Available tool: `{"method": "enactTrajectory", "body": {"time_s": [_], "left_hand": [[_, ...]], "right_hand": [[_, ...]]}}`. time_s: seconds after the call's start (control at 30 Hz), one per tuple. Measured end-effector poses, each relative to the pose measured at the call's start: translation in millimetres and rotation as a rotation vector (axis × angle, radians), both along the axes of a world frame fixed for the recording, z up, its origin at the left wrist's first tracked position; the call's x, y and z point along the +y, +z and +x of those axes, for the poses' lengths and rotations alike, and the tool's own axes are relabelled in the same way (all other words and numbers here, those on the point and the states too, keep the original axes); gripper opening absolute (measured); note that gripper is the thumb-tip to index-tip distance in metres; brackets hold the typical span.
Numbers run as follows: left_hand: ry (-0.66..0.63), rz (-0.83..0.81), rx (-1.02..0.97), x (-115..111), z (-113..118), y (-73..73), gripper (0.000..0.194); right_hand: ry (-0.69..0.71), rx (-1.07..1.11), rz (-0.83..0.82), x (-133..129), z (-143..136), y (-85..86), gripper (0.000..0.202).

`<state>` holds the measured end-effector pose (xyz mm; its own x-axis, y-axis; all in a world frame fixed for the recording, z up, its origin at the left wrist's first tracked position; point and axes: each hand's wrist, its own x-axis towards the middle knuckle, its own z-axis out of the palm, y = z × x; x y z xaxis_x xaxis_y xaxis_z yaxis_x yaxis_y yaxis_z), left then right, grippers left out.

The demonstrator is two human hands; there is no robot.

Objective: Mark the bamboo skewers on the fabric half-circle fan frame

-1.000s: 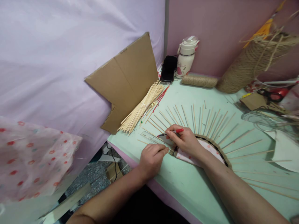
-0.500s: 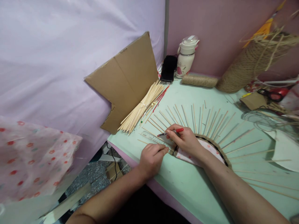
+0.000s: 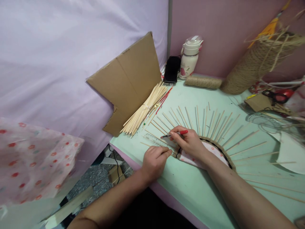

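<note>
My right hand point(image 3: 187, 141) is closed round a red-capped pen point(image 3: 183, 132), its tip pointing left over the thin sticks. Beneath the tip lies a clear ruler point(image 3: 152, 139) alongside a stick. My left hand point(image 3: 156, 162) is closed, its fingertips pressing down at the ruler's near end. Wooden sticks point(image 3: 220, 125) fan out from a half-round piece covered in pink patterned cloth point(image 3: 213, 149), edged with a twine-and-black rim. My right wrist and hand hide part of this piece.
A bundle of sticks point(image 3: 144, 109) lies against a cardboard sheet point(image 3: 128, 74). Behind are a phone point(image 3: 172, 70), a white bottle point(image 3: 189, 60), a small twine roll point(image 3: 203, 82) and a large twine spool point(image 3: 252, 63). Black-handled scissors point(image 3: 276, 96) and white paper point(image 3: 292, 152) are on the right.
Almost nothing differs; both hands keep their places, and the pen in my right hand has shifted very slightly.
</note>
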<state>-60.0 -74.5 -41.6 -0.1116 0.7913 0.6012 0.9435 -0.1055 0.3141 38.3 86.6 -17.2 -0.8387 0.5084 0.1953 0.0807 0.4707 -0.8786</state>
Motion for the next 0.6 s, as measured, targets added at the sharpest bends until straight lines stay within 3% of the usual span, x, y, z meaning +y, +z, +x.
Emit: {"method": "enactTrajectory", "body": {"time_s": [0.33, 0.6], "left_hand": [[0.002, 0.079, -0.036, -15, 9, 5.6, 0.021], [0.032, 0.084, -0.046, -22, 10, 1.2, 0.020]], "right_hand": [[-0.079, 0.062, 0.019, -1, 3, 0.9, 0.023], [-0.161, 0.117, 0.085, -8, 22, 42.9, 0.020]]}}
